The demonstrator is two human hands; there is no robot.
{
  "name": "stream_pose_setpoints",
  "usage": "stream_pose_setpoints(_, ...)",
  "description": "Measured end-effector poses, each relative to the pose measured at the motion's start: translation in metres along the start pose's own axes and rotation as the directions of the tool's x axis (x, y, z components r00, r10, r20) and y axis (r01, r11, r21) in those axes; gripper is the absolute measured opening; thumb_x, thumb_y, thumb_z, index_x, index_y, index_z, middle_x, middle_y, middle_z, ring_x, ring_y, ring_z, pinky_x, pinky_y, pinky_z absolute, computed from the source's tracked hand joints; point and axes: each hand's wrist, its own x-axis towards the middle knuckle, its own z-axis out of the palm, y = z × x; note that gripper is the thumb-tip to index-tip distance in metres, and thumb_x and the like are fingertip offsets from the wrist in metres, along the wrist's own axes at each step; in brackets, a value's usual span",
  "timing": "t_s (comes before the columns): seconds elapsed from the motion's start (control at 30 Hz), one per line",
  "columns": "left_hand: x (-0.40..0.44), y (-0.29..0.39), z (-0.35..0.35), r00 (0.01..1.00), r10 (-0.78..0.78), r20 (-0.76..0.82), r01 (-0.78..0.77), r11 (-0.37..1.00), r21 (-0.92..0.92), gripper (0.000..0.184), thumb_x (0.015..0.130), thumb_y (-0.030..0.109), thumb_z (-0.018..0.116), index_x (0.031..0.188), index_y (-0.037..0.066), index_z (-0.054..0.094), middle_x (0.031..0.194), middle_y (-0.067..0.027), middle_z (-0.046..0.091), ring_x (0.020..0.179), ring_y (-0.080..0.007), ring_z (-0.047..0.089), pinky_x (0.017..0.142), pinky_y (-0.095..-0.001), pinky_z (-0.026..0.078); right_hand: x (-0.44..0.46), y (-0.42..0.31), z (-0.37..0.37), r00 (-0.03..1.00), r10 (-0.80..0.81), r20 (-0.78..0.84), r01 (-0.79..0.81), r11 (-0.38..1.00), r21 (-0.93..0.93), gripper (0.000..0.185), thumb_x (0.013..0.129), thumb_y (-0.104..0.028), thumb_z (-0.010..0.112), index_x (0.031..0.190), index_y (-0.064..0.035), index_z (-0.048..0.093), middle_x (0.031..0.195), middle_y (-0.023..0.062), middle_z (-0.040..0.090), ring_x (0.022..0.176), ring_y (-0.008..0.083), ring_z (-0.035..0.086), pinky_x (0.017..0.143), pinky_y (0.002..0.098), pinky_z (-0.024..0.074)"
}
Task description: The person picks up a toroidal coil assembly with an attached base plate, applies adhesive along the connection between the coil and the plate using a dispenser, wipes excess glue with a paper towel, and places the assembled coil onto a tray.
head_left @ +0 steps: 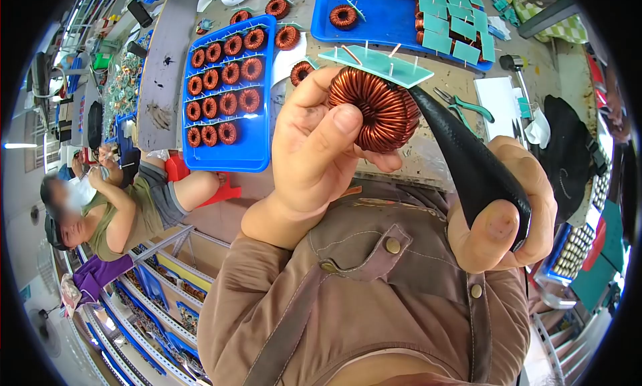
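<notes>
In my left hand is a toroidal coil wound with copper wire, held between thumb and fingers. On the coil's upper side sits a green board with several pins standing up from it. My right hand is closed around a black tapered tool with a curved grip. The narrow end of this tool reaches to the edge where the coil and board meet; whether it touches them I cannot tell.
A blue tray at left holds rows of coils. Another blue tray at the back carries stacked green boards and coils. Green-handled pliers lie on the workbench. Another person sits at far left near shelves.
</notes>
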Motion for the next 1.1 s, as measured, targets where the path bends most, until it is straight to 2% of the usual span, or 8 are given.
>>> stream_pose_setpoints(0.3, -0.0001, 0.0015, 0.0010, 0.999, -0.045, 0.009, 0.045, 0.999, -0.023, 0.033, 0.084, 0.014, 0.045, 0.109, -0.007, 0.040, 0.090, -0.0185, 0.057, 0.061, -0.0222, 0.061, 0.051, -0.0289, 0.053, 0.0012, -0.0022, 0.0022, 0.997, 0.063, -0.043, -0.063, 0.998, 0.001, 0.030, 0.078, -0.018, 0.047, 0.058, 0.0037, 0.038, 0.048, 0.0119, 0.039, 0.037, 0.0137, 0.031, 0.034, 0.0261, 0.0229)
stream_pose_setpoints(0.43, 0.0003, 0.0011, 0.0016, 0.998, -0.060, -0.002, 0.060, 0.998, -0.033, 0.033, 0.085, 0.016, 0.044, 0.108, -0.008, 0.042, 0.087, -0.0174, 0.057, 0.060, -0.0208, 0.061, 0.051, -0.0275, 0.052, 0.0012, -0.0024, 0.0013, 0.996, 0.079, -0.034, -0.079, 0.997, -0.010, 0.028, 0.077, -0.017, 0.047, 0.059, 0.0033, 0.039, 0.048, 0.0119, 0.039, 0.038, 0.0137, 0.031, 0.035, 0.0262, 0.0230)
stream_pose_setpoints(0.6, 0.0013, 0.0025, 0.0036, 0.995, -0.101, -0.019, 0.100, 0.994, -0.037, 0.033, 0.085, 0.018, 0.044, 0.105, -0.008, 0.044, 0.083, -0.0155, 0.058, 0.058, -0.0195, 0.060, 0.049, -0.0256, 0.050, -0.0009, 0.0016, 0.0068, 0.992, 0.026, -0.121, -0.024, 1.000, 0.012, 0.025, 0.077, -0.016, 0.047, 0.063, 0.0035, 0.040, 0.048, 0.0126, 0.039, 0.037, 0.0139, 0.030, 0.035, 0.0261, 0.0225)
stream_pose_setpoints(0.8, 0.0020, 0.0021, 0.0027, 0.992, -0.128, -0.012, 0.127, 0.987, -0.101, 0.033, 0.085, 0.018, 0.043, 0.105, -0.008, 0.043, 0.081, -0.0149, 0.057, 0.057, -0.0198, 0.059, 0.049, -0.0261, 0.050, 0.0007, 0.0010, -0.0009, 0.999, 0.041, -0.018, -0.042, 0.998, -0.056, 0.024, 0.077, -0.016, 0.047, 0.067, 0.0056, 0.041, 0.048, 0.0135, 0.040, 0.037, 0.0143, 0.030, 0.035, 0.0266, 0.0227)
stream_pose_setpoints(0.93, 0.0025, 0.0000, 0.0012, 0.993, -0.120, 0.009, 0.120, 0.983, -0.139, 0.032, 0.086, 0.018, 0.041, 0.104, -0.009, 0.042, 0.080, -0.0154, 0.057, 0.057, -0.0205, 0.059, 0.049, -0.0265, 0.050, 0.0000, 0.0030, 0.0006, 0.998, 0.027, -0.051, -0.028, 1.000, -0.008, 0.027, 0.076, -0.017, 0.047, 0.065, 0.0079, 0.042, 0.048, 0.0140, 0.041, 0.038, 0.0144, 0.032, 0.035, 0.0269, 0.0231)
stream_pose_setpoints(1.1, 0.0030, 0.0014, -0.0009, 0.987, -0.160, 0.028, 0.163, 0.976, -0.146, 0.032, 0.087, 0.019, 0.039, 0.102, -0.009, 0.042, 0.079, -0.0155, 0.057, 0.057, -0.0211, 0.059, 0.050, -0.0269, 0.050, 0.0012, -0.0028, 0.0010, 0.990, 0.122, -0.064, -0.127, 0.988, -0.085, 0.033, 0.076, -0.020, 0.047, 0.064, 0.0111, 0.044, 0.048, 0.0151, 0.043, 0.039, 0.0144, 0.035, 0.036, 0.0269, 0.0243)
